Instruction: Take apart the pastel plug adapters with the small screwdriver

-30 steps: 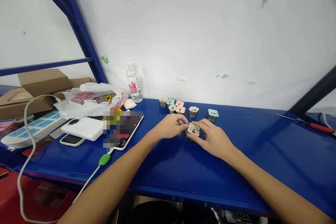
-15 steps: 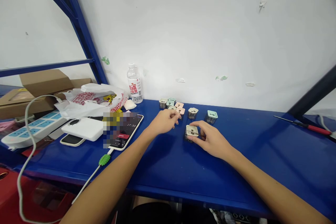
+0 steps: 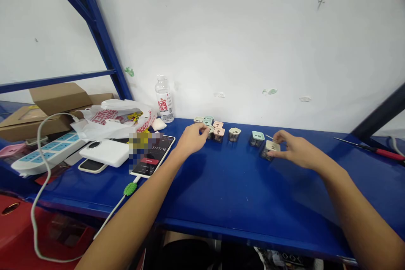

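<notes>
My right hand (image 3: 292,148) grips a cream two-hole pencil sharpener (image 3: 272,146) with a dark see-through body, tilted at the right end of the row. A thin sliver shows by its fingers, too small to name. Just left of it stands a mint pencil sharpener (image 3: 257,137). My left hand (image 3: 193,138) has its fingers closed at another cream pencil sharpener (image 3: 210,131) in the cluster, partly hiding it. Pink pencil sharpeners (image 3: 218,134) and several mint and cream ones are packed around that hand. A cream angular-topped sharpener (image 3: 234,133) stands alone between the groups.
Left of my arm lie a phone (image 3: 155,158) on a cable, a white power bank (image 3: 106,153), a power strip (image 3: 47,152) and a plastic bag (image 3: 110,120). A water bottle (image 3: 165,100) stands by the wall. A red-handled screwdriver (image 3: 384,153) lies far right.
My right hand has carried the cream pencil sharpener rightward, past the mint one. My left hand has shifted slightly back and left, onto a cream sharpener in the cluster.
</notes>
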The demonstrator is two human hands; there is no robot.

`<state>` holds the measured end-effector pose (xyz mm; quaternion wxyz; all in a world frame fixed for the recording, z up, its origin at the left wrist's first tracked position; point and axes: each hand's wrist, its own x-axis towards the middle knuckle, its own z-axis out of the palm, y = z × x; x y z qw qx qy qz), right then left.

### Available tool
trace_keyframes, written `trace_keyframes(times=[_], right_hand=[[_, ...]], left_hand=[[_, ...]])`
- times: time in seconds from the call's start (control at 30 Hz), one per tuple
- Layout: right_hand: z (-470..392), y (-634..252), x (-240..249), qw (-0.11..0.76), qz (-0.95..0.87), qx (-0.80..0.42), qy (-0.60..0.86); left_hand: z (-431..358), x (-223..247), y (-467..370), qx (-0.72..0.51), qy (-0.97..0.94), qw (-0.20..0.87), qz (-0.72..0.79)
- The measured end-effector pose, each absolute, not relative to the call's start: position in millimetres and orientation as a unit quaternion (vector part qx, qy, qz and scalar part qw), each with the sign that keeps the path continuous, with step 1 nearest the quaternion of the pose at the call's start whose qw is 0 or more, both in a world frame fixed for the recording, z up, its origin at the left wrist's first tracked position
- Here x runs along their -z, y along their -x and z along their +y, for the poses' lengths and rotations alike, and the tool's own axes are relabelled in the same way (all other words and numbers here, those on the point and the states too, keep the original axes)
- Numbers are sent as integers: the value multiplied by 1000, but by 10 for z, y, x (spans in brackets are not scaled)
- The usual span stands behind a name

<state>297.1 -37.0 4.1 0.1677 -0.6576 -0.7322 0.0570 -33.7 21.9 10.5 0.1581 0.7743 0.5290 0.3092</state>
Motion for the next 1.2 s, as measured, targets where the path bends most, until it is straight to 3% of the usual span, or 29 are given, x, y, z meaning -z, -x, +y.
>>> trace_keyframes(times=[0.13,0.3,0.53,0.83,1.0,1.2], right_hand=[[-328,-3216,22,146,-684,16,715],[-318,-2930,16,185,-687,110,694],[-137,-2504,181,168,-727,66,662],[-302,-2390,99,194,-782,-105,582],[-428,-2054,166,301,-758,-326,479],[-494,-1955,158,263,-751,-328,509]], left_hand=[[189,-23,265,-301,-810,151,480],[116,8,197,-302,-848,165,404],[27,14,106,-258,-892,153,338],[-88,117,5,-189,-888,220,355],[-60,133,-2,-181,-898,232,328],[-34,132,2,-128,-929,188,290]])
